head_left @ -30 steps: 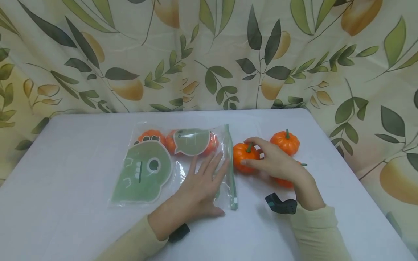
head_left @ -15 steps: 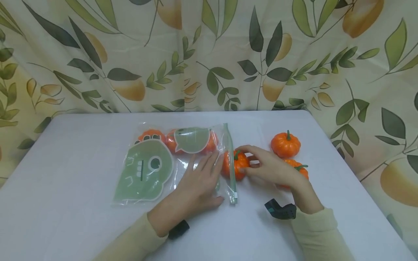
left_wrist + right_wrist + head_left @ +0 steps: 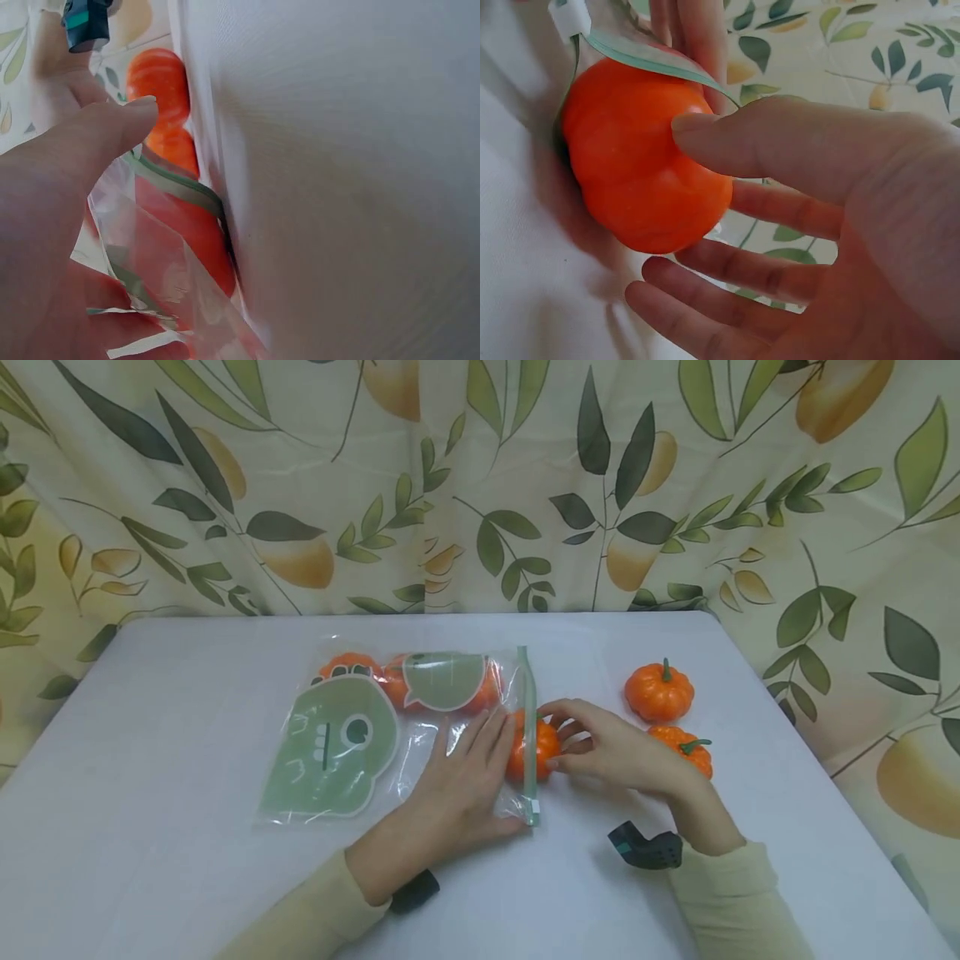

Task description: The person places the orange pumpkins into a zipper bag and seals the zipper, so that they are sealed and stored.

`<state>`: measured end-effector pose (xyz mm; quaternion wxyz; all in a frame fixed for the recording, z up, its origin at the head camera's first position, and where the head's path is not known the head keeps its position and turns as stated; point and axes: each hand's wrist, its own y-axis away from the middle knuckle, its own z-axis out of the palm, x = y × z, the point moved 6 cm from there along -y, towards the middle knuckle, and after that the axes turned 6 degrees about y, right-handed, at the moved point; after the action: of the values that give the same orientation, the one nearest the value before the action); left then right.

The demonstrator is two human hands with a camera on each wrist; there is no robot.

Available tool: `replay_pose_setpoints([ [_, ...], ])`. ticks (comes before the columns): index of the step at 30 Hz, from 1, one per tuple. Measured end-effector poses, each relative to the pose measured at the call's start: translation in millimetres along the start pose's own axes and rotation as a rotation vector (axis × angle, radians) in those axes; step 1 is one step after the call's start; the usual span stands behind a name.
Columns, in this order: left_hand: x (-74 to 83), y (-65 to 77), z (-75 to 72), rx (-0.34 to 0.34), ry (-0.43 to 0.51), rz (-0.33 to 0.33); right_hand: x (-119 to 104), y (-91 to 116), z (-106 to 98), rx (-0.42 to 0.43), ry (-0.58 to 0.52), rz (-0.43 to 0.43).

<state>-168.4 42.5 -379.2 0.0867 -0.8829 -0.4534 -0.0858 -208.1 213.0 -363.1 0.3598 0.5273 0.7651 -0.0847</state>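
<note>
A clear zip bag (image 3: 420, 760) with green cartoon prints lies on the table, its green-edged mouth (image 3: 529, 685) facing right. Small orange toy pumpkins (image 3: 352, 663) show through its far side. My left hand (image 3: 450, 806) rests on the bag near the mouth, fingers spread. At the mouth, my right hand (image 3: 618, 752) holds another toy pumpkin (image 3: 546, 748), which is partly inside the bag. In the right wrist view, the thumb lies on that pumpkin's (image 3: 641, 165) side and the fingers reach around behind it. The left wrist view shows the bag's green edge (image 3: 180, 184) over the orange pumpkin.
Two more toy pumpkins, one farther back (image 3: 660, 692) and one partly behind the right wrist (image 3: 686, 750), sit on the right of the white table (image 3: 150, 735). A leaf-patterned curtain (image 3: 480, 485) hangs behind the table's far edge.
My right hand has moved the pumpkin leftward from outside the bag into its mouth. My left hand stays on the bag, its thumb now closer to the green edge.
</note>
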Motion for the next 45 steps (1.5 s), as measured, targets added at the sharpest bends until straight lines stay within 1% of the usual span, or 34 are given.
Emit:
replay_pose_setpoints([
  [5, 1.2, -0.5, -1.1, 0.012, 0.043, -0.012, -1, -2, 5, -0.047, -0.07, -0.065],
  [8, 2.1, -1.0, -1.5, 0.029, 0.052, -0.016, -1, -6, 10, -0.067, -0.142, -0.107],
  [12, 3.7, -1.3, -2.6, 0.066, 0.053, -0.015, 4, -12, 19, -0.088, -0.198, -0.122],
  [16, 6.4, -0.9, -4.8, 0.1, 0.057, 0.001, 8, -13, 25, -0.101, -0.167, -0.132],
  [18, 6.8, 0.0, -6.3, 0.096, 0.066, 0.009, 7, -13, 27, -0.1, -0.137, -0.139],
  [20, 4.7, 0.6, -8.6, 0.073, 0.084, 0.016, 6, -14, 27, -0.088, -0.106, -0.143],
  [23, -1.7, 2.2, -12.6, 0.008, 0.121, 0.021, 5, -16, 26, -0.036, -0.062, -0.145],
  [25, -5.0, 2.2, -16.0, -0.003, 0.137, 0.038, 4, -17, 25, -0.001, -0.057, -0.153],
  [26, -5.6, 2.0, -17.4, 0.001, 0.141, 0.05, 4, -18, 24, 0.012, -0.063, -0.156],
  [28, -5.9, 1.2, -19.4, 0.028, 0.147, 0.072, 5, -17, 25, 0.009, -0.078, -0.153],
  [30, -4.5, 0.2, -20.6, 0.06, 0.146, 0.095, 6, -17, 28, -0.018, -0.097, -0.15],
  [32, -3.5, -0.3, -20.7, 0.083, 0.145, 0.102, 7, -16, 30, -0.044, -0.105, -0.149],
  [34, -2.7, -0.2, -20.8, 0.106, 0.136, 0.101, 6, -16, 30, -0.051, -0.083, -0.159],
  [37, -0.8, 0.3, -21.9, 0.145, 0.126, 0.096, 4, -17, 29, -0.033, -0.035, -0.188],
  [39, 0.9, 0.8, -22.2, 0.158, 0.123, 0.095, 4, -18, 27, -0.014, 0.001, -0.196],
  [42, 1.3, 1.5, -21.5, 0.138, 0.123, 0.086, 7, -19, 24, 0.01, 0.006, -0.181],
  [44, -1.5, 1.8, -19.9, 0.089, 0.131, 0.068, 10, -20, 23, 0.019, -0.017, -0.165],
  [45, -3.9, 2.3, -18.8, 0.049, 0.137, 0.055, 12, -20, 22, 0.021, -0.036, -0.159],
])
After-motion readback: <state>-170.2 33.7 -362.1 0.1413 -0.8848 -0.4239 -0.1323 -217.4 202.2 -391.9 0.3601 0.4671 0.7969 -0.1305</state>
